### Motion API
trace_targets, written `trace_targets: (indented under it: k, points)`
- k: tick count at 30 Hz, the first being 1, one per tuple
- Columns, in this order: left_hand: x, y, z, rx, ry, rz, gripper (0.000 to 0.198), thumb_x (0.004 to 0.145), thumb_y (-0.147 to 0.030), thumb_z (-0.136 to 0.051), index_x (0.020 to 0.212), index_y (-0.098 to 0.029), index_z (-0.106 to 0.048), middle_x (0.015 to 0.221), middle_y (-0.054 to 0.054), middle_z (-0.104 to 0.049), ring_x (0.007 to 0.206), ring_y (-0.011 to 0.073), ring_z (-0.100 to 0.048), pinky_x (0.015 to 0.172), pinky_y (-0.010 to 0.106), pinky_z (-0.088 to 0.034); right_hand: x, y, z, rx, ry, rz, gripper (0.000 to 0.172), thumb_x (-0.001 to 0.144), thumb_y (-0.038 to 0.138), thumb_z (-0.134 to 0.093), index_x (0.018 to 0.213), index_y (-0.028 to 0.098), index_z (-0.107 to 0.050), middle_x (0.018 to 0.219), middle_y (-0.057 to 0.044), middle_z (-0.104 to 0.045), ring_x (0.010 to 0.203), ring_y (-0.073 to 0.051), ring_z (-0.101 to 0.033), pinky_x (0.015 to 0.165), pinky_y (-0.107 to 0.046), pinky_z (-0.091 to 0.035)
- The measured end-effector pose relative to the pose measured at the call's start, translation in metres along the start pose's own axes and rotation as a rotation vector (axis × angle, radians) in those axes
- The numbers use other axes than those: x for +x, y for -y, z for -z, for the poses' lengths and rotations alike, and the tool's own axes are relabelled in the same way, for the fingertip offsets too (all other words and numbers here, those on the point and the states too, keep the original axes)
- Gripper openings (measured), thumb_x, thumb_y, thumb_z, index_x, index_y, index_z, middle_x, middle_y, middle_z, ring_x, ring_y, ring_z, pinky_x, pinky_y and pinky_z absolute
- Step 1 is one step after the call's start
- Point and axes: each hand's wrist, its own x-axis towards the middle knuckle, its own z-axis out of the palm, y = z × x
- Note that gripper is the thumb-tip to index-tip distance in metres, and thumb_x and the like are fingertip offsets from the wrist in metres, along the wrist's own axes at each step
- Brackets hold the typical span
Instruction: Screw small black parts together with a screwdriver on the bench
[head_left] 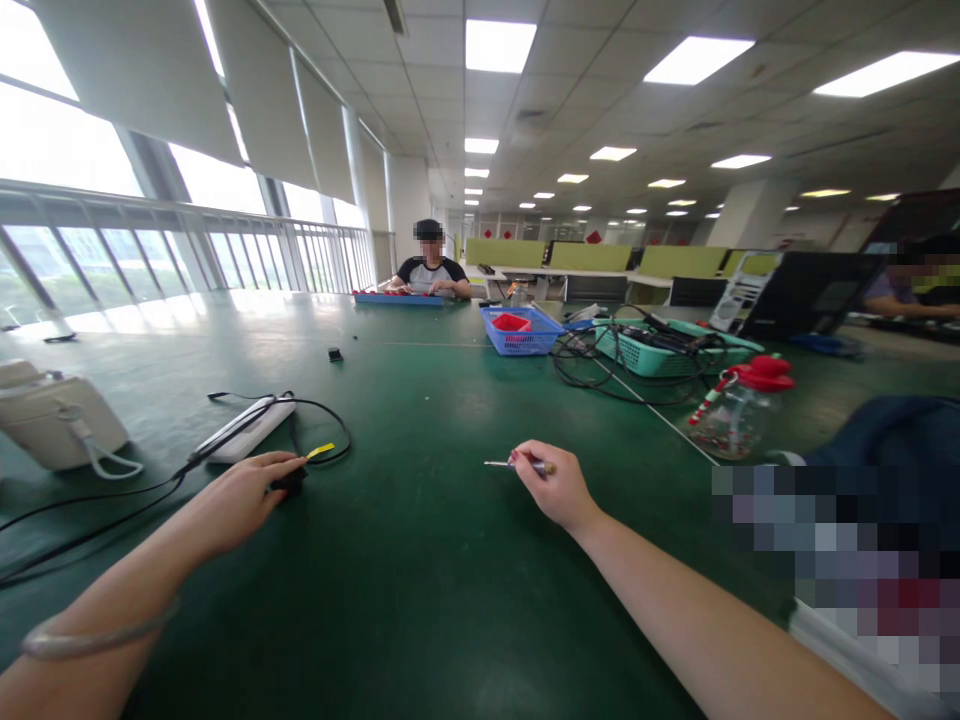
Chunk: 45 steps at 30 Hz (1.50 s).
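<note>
My right hand [559, 490] is closed around a small screwdriver [546, 467], its thin metal shaft pointing left just above the green table. On the left side, my left hand [247, 495] grips a small black block [291, 483] at or near the table surface; the fingers cover part of it, so its kind is unclear. Just beyond that hand lie a white power strip [251, 430] and a looped black cable [341, 415] with a yellow tag [321, 451].
The green table [420, 580] holds a white case [67, 420], another small black block [335, 355], a blue basket [521, 335], a teal basket [652, 355] with tangled cables, and a red-lidded jar [739, 415]. A person [431, 270] sits at the far end behind a blue tray [397, 298].
</note>
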Motion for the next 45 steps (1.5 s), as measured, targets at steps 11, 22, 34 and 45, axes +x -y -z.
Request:
trace_targets:
  k: [11,22,34,45]
  points:
    - [-0.002,-0.008,0.008,-0.084,-0.046,0.066,0.066,0.08,-0.039,-0.048,0.143,-0.02,-0.039,0.133,0.013,-0.051,0.116,0.0298,-0.055,0.102,0.045,-0.041,0.0,0.0,-0.001,0.009,0.005,-0.005,0.023,0.091,0.031,-0.05,0.078,0.021,-0.066,0.071,-0.001,-0.066,0.066,-0.016,-0.059,0.061,-0.026,-0.042]
    - [-0.002,-0.013,0.011,-0.037,-0.018,0.066,0.065,0.082,-0.042,-0.043,0.143,-0.017,-0.04,0.129,0.014,-0.058,0.111,0.0309,-0.058,0.095,0.044,-0.044,0.0,-0.001,-0.001,0.016,-0.002,-0.001,0.022,0.091,0.03,-0.051,0.078,0.021,-0.066,0.072,0.0,-0.066,0.067,-0.015,-0.06,0.063,-0.026,-0.042]
    - [-0.001,-0.041,0.008,0.108,-0.123,0.258,0.057,0.086,-0.048,-0.038,0.126,-0.013,-0.059,0.117,0.018,-0.064,0.097,0.0315,-0.065,0.084,0.04,-0.05,0.0,0.0,-0.001,0.003,0.018,0.007,0.024,0.092,0.032,-0.049,0.078,0.021,-0.066,0.072,-0.001,-0.066,0.066,-0.015,-0.059,0.063,-0.026,-0.042]
    - [-0.004,-0.055,0.009,0.21,-0.081,0.301,0.054,0.089,-0.042,-0.035,0.116,-0.004,-0.062,0.101,0.023,-0.068,0.092,0.0328,-0.066,0.076,0.04,-0.051,-0.001,0.005,0.001,-0.014,0.003,0.024,0.024,0.091,0.031,-0.05,0.076,0.021,-0.065,0.071,-0.001,-0.067,0.067,-0.016,-0.061,0.064,-0.027,-0.044]
